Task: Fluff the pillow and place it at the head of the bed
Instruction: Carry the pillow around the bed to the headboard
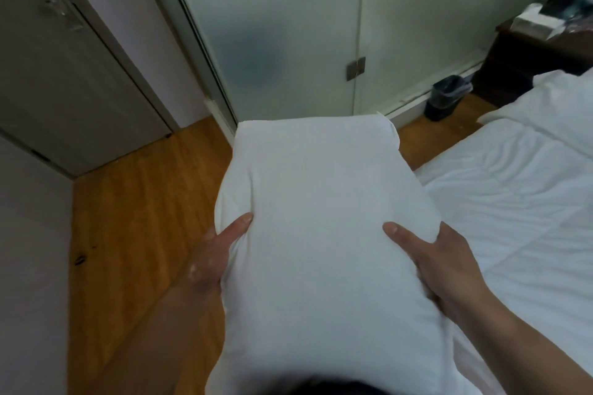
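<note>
A white pillow [321,208] is held lengthwise in front of me, above the wooden floor beside the bed. My left hand [215,253] grips its left edge, thumb on top and fingers hidden underneath. On the right edge, my right hand [439,260] holds it the same way, thumb pressed into the top. The bed [519,196] with a white duvet lies to the right. Another white pillow [561,106] rests at the bed's far end.
A frosted glass door [288,26] with a metal handle stands straight ahead. A grey door [64,74] is on the left. A dark nightstand [526,58] and a small black bin [446,99] stand at the far right. Wooden floor [138,218] runs along the left.
</note>
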A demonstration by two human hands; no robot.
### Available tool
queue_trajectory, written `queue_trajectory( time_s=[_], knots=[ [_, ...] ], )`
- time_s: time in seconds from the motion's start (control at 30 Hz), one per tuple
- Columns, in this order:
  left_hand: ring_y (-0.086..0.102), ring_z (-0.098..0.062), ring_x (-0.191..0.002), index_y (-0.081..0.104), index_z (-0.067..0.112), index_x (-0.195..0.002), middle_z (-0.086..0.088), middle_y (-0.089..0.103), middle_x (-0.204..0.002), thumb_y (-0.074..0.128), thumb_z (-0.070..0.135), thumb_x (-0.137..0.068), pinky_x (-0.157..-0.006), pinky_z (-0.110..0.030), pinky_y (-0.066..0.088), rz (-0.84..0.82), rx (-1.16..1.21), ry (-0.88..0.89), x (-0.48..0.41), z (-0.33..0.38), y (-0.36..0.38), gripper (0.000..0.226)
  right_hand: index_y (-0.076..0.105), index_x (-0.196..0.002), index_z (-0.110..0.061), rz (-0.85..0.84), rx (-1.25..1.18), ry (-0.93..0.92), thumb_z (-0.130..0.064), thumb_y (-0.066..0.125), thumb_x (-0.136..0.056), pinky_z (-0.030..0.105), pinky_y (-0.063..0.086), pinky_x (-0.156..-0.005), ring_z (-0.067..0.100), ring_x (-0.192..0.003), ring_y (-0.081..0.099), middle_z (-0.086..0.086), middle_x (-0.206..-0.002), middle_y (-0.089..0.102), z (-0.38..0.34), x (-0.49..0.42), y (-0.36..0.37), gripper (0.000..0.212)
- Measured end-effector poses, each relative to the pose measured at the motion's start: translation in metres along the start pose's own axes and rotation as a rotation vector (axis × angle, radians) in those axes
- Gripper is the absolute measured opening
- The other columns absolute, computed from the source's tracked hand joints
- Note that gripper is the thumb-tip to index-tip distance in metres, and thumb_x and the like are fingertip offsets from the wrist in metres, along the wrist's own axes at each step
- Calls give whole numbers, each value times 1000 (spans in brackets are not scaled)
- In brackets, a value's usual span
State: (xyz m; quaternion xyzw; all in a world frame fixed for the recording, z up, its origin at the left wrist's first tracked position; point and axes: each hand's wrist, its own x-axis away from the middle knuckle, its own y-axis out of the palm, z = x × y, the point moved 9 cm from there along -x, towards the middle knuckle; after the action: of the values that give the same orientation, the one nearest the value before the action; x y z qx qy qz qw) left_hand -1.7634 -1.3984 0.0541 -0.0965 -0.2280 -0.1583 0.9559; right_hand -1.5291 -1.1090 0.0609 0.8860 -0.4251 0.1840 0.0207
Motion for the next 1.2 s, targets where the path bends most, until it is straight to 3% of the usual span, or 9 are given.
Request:
queue_trajectory(
  time_s=[0.2, 0.3, 0.37, 0.53, 0.77, 0.9, 1.03, 1.2],
  knots=[
    [72, -30, -113, 65, 16, -141, -4, 77, -124, 89, 73, -37, -105, -51, 53, -136, 23, -8, -104, 72, 68, 121, 70, -98, -33, 131, -47, 4, -42, 87, -74, 24, 52, -65, 0, -77, 72, -24, -78, 76, -41, -91, 10, 31],
    [80, -20, -87, 74, 17, -118, 5, 85, -89, 84, 48, -74, -79, -35, 59, -226, -2, -27, -173, 99, 100, 54, 71, -99, -31, 214, -55, 12, -44, 86, -76, 24, 50, -61, -1, -66, 72, -28, -78, 76, -54, -135, 19, 31],
    [82, -16, -78, 77, 17, -111, 4, 85, -85, 81, 35, -85, -74, -33, 59, -258, -13, -15, -220, 121, 119, 32, 72, -104, -29, 285, -74, 14, -45, 85, -77, 23, 50, -60, -3, -64, 72, -26, -76, 76, -65, -164, 27, 34],
    [79, -30, -106, 74, 15, -129, -8, 83, -115, 86, 43, -74, -103, -52, 56, -465, -78, 23, -329, 181, 174, 63, 72, -104, -16, 483, -158, 50, -37, 83, -82, 11, 36, -35, -2, -30, 50, -15, -45, 61, -86, -220, 51, 33],
    [79, -26, -106, 74, 9, -129, -10, 82, -117, 77, 36, -88, -100, -42, 57, -683, -162, -12, -417, 235, 263, 49, 70, -87, -17, 656, -192, 83, -37, 83, -82, 15, 34, -34, 3, -28, 41, -10, -41, 54, -113, -281, 56, 24],
    [78, -24, -110, 73, 8, -130, -9, 81, -121, 81, 46, -73, -100, -40, 57, -769, -229, 1, -458, 256, 327, 69, 69, -85, -21, 749, -216, 93, -39, 84, -80, 13, 37, -36, 1, -31, 49, -13, -45, 60, -117, -324, 41, 24],
    [76, -26, -112, 70, 8, -134, -10, 80, -122, 84, 56, -58, -105, -44, 55, -829, -246, 7, -491, 284, 405, 91, 61, -79, -23, 806, -256, 111, -40, 83, -80, 10, 33, -35, -2, -28, 45, -17, -39, 53, -123, -382, 12, 29],
    [81, -15, -86, 73, 11, -127, -3, 85, -104, 79, 35, -83, -85, -34, 59, -867, -282, -23, -518, 319, 514, 50, 67, -83, -17, 873, -235, 170, -47, 84, -77, 22, 41, -43, 2, -32, 50, -11, -45, 61, -143, -453, -53, 35]
  ],
)
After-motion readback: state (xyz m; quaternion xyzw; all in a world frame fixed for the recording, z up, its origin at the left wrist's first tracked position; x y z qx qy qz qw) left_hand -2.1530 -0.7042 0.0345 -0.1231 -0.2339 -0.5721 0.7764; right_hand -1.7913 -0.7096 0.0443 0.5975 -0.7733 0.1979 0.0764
